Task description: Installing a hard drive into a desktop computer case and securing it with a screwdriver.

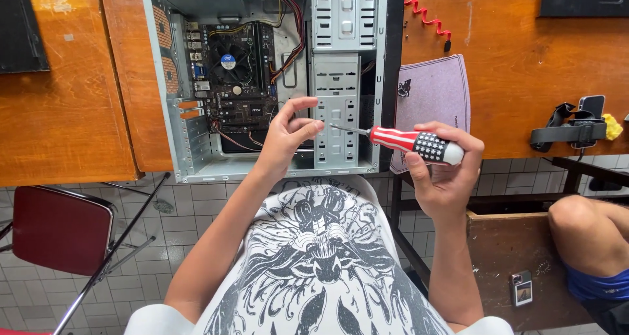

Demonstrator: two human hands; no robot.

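An open computer case lies on its side on a wooden table, its motherboard and fan showing. My right hand grips a screwdriver with a red-and-white striped handle and a starred dark end. Its metal tip points left at the fingertips of my left hand. My left thumb and forefinger are pinched together at the tip, in front of the grey drive cage. Whether they hold a small screw I cannot tell.
A purple mouse pad lies right of the case, with a red coiled cord above it. A phone in a black strap holder sits at the table's right edge. A dark red chair stands lower left; another person's knee is lower right.
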